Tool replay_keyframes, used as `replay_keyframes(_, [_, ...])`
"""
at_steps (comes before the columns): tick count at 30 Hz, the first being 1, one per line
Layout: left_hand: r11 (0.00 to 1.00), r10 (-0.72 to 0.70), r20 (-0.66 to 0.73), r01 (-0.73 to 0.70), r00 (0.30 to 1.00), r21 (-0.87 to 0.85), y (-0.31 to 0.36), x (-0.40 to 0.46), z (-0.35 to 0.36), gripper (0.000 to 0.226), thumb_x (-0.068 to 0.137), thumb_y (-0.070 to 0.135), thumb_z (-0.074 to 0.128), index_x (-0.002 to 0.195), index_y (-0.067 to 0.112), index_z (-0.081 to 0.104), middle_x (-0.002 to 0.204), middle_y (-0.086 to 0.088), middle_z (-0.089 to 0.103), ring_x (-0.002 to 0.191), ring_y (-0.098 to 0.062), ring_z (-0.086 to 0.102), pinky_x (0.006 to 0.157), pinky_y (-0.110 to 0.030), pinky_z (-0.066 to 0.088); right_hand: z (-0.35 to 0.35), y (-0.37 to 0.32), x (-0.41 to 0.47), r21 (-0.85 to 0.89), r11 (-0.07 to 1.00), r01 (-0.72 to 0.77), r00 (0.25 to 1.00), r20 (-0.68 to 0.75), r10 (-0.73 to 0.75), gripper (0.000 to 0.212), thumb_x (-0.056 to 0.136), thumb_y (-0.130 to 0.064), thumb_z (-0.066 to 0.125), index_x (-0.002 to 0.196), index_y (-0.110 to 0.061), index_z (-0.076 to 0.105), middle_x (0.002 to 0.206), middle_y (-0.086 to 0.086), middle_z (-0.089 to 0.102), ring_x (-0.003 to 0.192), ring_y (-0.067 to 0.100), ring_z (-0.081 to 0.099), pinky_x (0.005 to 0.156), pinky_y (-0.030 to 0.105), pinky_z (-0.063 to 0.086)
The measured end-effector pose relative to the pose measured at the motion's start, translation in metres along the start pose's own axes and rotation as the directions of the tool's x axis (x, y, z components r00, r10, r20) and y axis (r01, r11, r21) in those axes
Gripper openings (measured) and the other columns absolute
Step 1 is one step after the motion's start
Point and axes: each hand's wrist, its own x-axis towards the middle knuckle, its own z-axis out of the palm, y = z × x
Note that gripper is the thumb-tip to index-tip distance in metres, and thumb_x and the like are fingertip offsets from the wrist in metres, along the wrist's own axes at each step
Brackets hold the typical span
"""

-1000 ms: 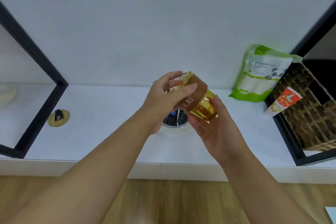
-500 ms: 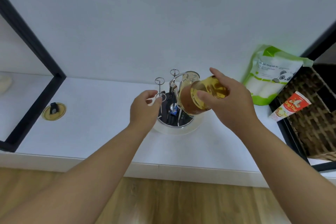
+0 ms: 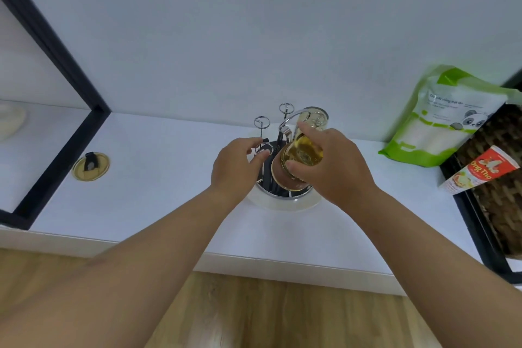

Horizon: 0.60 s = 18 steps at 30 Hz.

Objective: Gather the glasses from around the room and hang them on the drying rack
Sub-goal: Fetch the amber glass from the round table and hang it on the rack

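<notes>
Amber glass [image 3: 302, 151] tilted over drying rack [image 3: 282, 189], right hand [image 3: 336, 167] grasping it, left hand [image 3: 236, 169] loosely curled, empty

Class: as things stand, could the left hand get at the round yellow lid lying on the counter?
Probably yes: the left hand holds nothing firmly, and bare counter lies between it and the yellow lid.
</notes>
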Motion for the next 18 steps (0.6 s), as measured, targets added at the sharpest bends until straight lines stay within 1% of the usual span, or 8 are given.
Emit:
replay_keyframes(3, [1.0,0.015,-0.009,-0.015,1.0,0.014,-0.002,0.002,0.001,0.032,0.096,0.037,0.066,0.127,0.027,0.068,0.12,0.01,0.068,0.102,-0.008,0.061,0.091,-0.032,0.051,0.008,-0.001,0.003,-0.022,1.0,-0.002,1.0,0.022,0.003,0.078,0.082,-0.051,0.076,0.154,-0.038,0.047,0.11,-0.006,0.054,0.099,0.014,0.053,0.08,0.028,0.04])
replay_keyframes(5, [1.0,0.017,-0.011,-0.017,1.0,0.014,-0.004,0.003,0.002,0.032,0.097,0.037,0.065,0.127,0.027,0.067,0.119,0.01,0.068,0.101,-0.008,0.06,0.09,-0.03,0.05,0.013,-0.002,0.005,-0.051,0.999,-0.001,1.0,0.029,0.003,0.081,0.082,-0.049,0.077,0.156,-0.036,0.046,0.119,-0.002,0.061,0.108,0.019,0.058,0.082,0.029,0.041])
replay_keyframes(7, [1.0,0.024,-0.016,-0.023,1.0,0.009,-0.007,0.004,0.002,0.032,0.097,0.036,0.065,0.127,0.027,0.068,0.118,0.01,0.068,0.101,-0.008,0.061,0.089,-0.03,0.049,0.017,-0.003,0.007,-0.074,0.997,-0.002,0.999,0.051,0.006,0.087,0.081,-0.045,0.078,0.159,-0.033,0.04,0.132,-0.001,0.063,0.119,0.022,0.059,0.086,0.032,0.046])
replay_keyframes(9, [0.999,0.03,-0.021,-0.03,0.999,0.01,-0.008,0.006,0.003,0.032,0.097,0.036,0.064,0.127,0.027,0.068,0.117,0.01,0.068,0.1,-0.008,0.061,0.089,-0.029,0.049,0.021,-0.005,0.008,-0.077,0.997,-0.01,0.996,0.085,0.017,0.095,0.08,-0.041,0.079,0.162,-0.031,0.032,0.136,-0.001,0.062,0.12,0.024,0.059,0.089,0.038,0.052])
replay_keyframes(12, [0.999,0.035,-0.018,-0.035,0.999,0.018,-0.009,0.007,0.003,0.033,0.098,0.036,0.063,0.129,0.026,0.067,0.118,0.01,0.068,0.1,-0.007,0.06,0.088,-0.028,0.047,0.028,-0.006,0.009,-0.134,0.991,-0.017,0.994,0.105,0.031,0.1,0.078,-0.044,0.077,0.163,-0.031,0.026,0.127,-0.001,0.065,0.114,0.026,0.06,0.083,0.042,0.055])
replay_keyframes(14, [0.999,0.037,-0.014,-0.037,0.999,0.019,-0.009,0.008,0.003,0.033,0.098,0.036,0.062,0.13,0.026,0.066,0.118,0.01,0.067,0.101,-0.007,0.06,0.089,-0.029,0.048,0.031,-0.006,0.009,-0.194,0.981,-0.017,0.994,0.107,0.038,0.1,0.078,-0.048,0.076,0.162,-0.032,0.026,0.123,0.0,0.067,0.115,0.027,0.057,0.081,0.042,0.055])
replay_keyframes(16, [0.999,0.04,-0.012,-0.039,0.999,0.018,-0.01,0.007,0.003,0.034,0.099,0.036,0.062,0.131,0.025,0.066,0.12,0.009,0.067,0.103,-0.009,0.061,0.091,-0.031,0.05,0.034,-0.005,0.011,-0.233,0.972,-0.013,0.991,0.124,0.043,0.101,0.077,-0.05,0.077,0.161,-0.03,0.026,0.119,0.002,0.068,0.119,0.029,0.051,0.081,0.042,0.052])
replay_keyframes(18, [0.999,0.044,-0.013,-0.044,0.999,0.013,-0.01,0.007,0.002,0.034,0.099,0.036,0.061,0.13,0.025,0.066,0.12,0.009,0.067,0.105,-0.01,0.061,0.091,-0.031,0.05,0.037,-0.003,0.013,-0.251,0.968,-0.021,0.99,0.13,0.055,0.106,0.075,-0.052,0.078,0.162,-0.029,0.023,0.114,0.005,0.067,0.118,0.03,0.049,0.082,0.042,0.05])
